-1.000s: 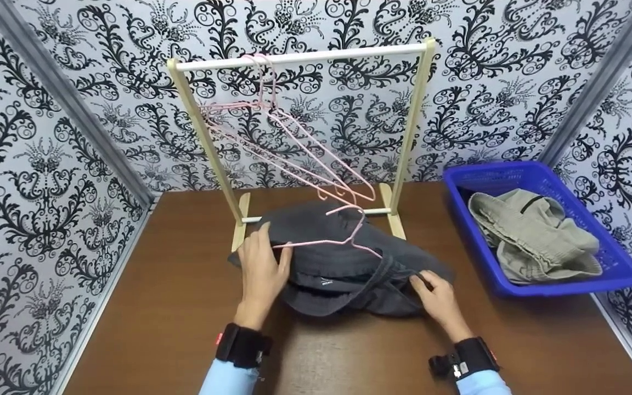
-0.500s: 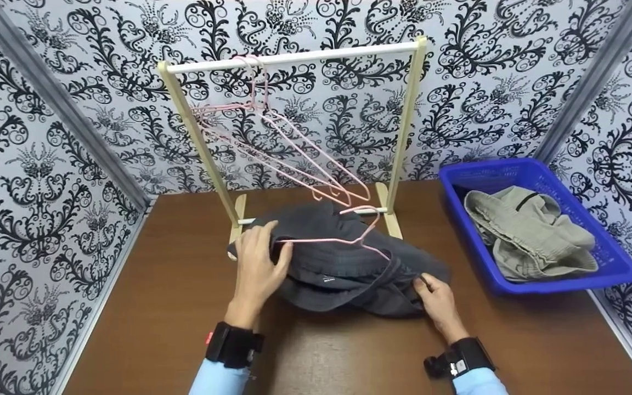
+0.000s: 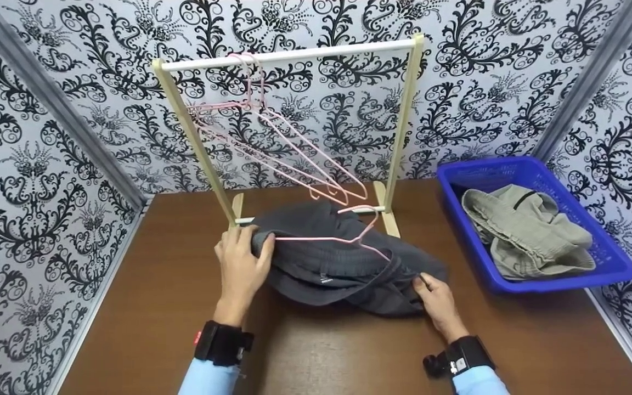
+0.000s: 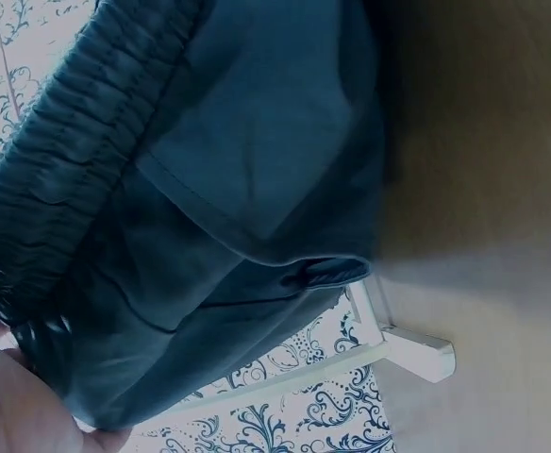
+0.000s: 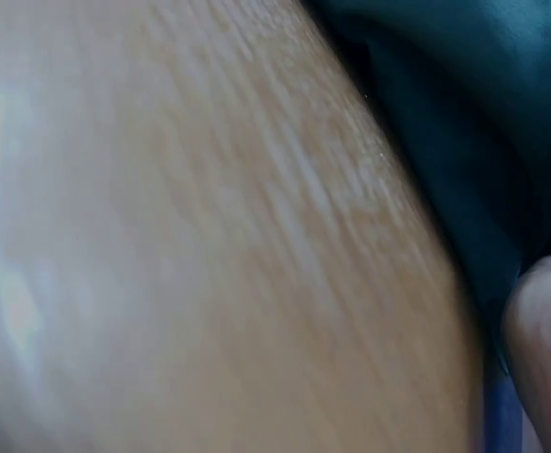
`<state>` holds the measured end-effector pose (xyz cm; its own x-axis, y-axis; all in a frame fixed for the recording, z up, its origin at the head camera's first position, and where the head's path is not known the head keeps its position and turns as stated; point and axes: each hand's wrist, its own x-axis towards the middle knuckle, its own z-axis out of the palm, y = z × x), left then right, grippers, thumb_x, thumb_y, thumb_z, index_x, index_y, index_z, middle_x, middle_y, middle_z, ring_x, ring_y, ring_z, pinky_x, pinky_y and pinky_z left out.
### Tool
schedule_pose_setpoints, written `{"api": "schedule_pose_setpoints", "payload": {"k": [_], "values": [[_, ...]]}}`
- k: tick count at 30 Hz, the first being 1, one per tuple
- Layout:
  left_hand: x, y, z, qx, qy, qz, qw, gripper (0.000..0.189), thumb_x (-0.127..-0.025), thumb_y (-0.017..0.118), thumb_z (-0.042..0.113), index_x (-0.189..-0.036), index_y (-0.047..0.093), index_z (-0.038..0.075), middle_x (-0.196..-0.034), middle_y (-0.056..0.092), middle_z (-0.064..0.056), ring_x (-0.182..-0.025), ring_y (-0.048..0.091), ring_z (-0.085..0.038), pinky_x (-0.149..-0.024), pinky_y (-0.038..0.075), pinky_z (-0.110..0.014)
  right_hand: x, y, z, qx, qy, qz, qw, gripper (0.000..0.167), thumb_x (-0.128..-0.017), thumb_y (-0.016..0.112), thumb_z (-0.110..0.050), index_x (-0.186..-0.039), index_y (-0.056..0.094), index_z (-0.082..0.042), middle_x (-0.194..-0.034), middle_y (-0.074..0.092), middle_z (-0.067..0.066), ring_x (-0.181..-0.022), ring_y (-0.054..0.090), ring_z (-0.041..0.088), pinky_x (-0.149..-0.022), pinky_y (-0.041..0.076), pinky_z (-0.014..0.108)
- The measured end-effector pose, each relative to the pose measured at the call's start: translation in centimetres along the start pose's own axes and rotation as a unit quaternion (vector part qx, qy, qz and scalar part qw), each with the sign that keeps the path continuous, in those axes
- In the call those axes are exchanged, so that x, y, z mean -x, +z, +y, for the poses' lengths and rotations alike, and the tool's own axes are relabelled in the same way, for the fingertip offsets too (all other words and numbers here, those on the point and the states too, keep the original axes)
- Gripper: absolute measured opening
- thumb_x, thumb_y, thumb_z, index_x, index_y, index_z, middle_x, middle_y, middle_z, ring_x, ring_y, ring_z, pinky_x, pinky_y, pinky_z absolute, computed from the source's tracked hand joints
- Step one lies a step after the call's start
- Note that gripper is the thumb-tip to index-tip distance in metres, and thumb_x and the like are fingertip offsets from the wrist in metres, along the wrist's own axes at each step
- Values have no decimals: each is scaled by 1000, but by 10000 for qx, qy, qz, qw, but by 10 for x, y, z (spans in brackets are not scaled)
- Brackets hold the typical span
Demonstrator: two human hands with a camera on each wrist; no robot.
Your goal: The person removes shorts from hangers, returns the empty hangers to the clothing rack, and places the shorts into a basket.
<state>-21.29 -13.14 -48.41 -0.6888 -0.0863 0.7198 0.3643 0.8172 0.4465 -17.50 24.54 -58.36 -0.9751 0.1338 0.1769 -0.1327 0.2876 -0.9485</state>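
A dark grey pair of shorts (image 3: 343, 263) with a gathered elastic waistband (image 4: 87, 132) lies bunched in front of the rack. A pink hanger (image 3: 316, 239) sits at the waistband, its hook pointing up; the left arm's end disappears in cloth and the right arm's end goes behind a fold. My left hand (image 3: 242, 266) grips the waistband's left end, thumb in front, right where the hanger arm ends. With thumb and fingers my right hand (image 3: 438, 300) pinches the waistband's right side. In the right wrist view only that thumb (image 5: 547, 316) shows, against dark cloth.
Behind the shorts stands a small wooden rack (image 3: 404, 126) with a white top rail (image 3: 327, 52). Pink hangers (image 3: 310, 148) hang from the rail. To the right, a blue basket (image 3: 469, 241) holds beige clothing (image 3: 530, 230). Patterned walls enclose the brown table (image 3: 151, 307).
My left hand has moved left, drawing the waistband's left end outward over the hanger's arm. The hanger has shifted slightly right relative to the shorts. My right hand keeps its pinch.
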Motion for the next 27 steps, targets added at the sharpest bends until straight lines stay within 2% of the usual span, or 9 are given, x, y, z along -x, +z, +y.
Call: {"api": "schedule_pose_setpoints", "payload": {"k": [3, 8, 10, 12, 15, 19, 23, 27], "values": [[-2, -1, -1, 36, -186, 19, 9998, 36, -92, 74, 33, -106, 71, -1, -105, 66, -19, -98, 56, -41, -87, 40, -58, -3, -1, 13, -106, 134, -73, 9998, 25, -101, 62, -6, -80, 58, 8, -75, 51, -9, -73, 46, 4, -68, 36, 19], [-11, -2, -1, 50, -223, 33, 9997, 34, -91, 75, 32, -104, 72, 0, -103, 66, -19, -98, 59, -41, -83, 45, -56, -9, -1, 30, -483, 421, -268, 9976, 20, -103, 59, -4, -96, 68, 12, -84, 63, -11, -81, 55, 3, -76, 44, 17], [-16, -3, 1, 82, -220, 30, 9997, 34, -91, 75, 32, -104, 72, 0, -101, 65, -19, -97, 60, -41, -83, 46, -56, -10, -2, 30, -614, 422, -304, 9968, 21, -103, 58, -4, -95, 67, 13, -82, 62, -10, -79, 54, 4, -75, 44, 17], [-21, -3, 2, 143, -240, 11, 9996, 34, -92, 75, 31, -104, 72, -1, -99, 65, -19, -95, 60, -42, -84, 47, -56, -10, -3, 30, -575, 392, -283, 9972, 23, -103, 57, -4, -89, 63, 12, -78, 56, -9, -76, 50, 5, -71, 41, 18], [-28, -4, 3, 168, -320, -40, 9993, 32, -93, 75, 30, -104, 72, 0, -98, 64, -18, -94, 61, -41, -85, 49, -54, -5, -3, 14, -483, 252, -251, 9982, 28, -103, 58, -6, -80, 56, 10, -74, 50, -8, -73, 46, 5, -68, 37, 19], [-33, -4, 4, 178, -443, -68, 9988, 29, -94, 76, 27, -103, 73, 1, -98, 65, -17, -95, 63, -40, -85, 52, -53, 1, -3, 0, -504, 250, -208, 9982, 29, -103, 57, -4, -77, 54, 8, -75, 51, -7, -73, 48, 5, -68, 39, 19], [-36, -7, 5, 208, -462, -81, 9987, 27, -94, 76, 25, -102, 73, 0, -98, 66, -17, -94, 65, -41, -85, 53, -53, 3, -5, -7, -483, 262, -180, 9983, 26, -103, 57, -3, -79, 57, 8, -77, 55, -6, -74, 50, 5, -70, 41, 18], [-39, -10, 3, 250, -495, -67, 9984, 24, -94, 76, 22, -101, 73, -1, -97, 67, -18, -93, 66, -40, -85, 53, -52, 2, -6, -12, -334, 232, -206, 9990, 24, -103, 58, -4, -87, 62, 12, -80, 59, -8, -77, 51, 3, -74, 42, 17]]}}
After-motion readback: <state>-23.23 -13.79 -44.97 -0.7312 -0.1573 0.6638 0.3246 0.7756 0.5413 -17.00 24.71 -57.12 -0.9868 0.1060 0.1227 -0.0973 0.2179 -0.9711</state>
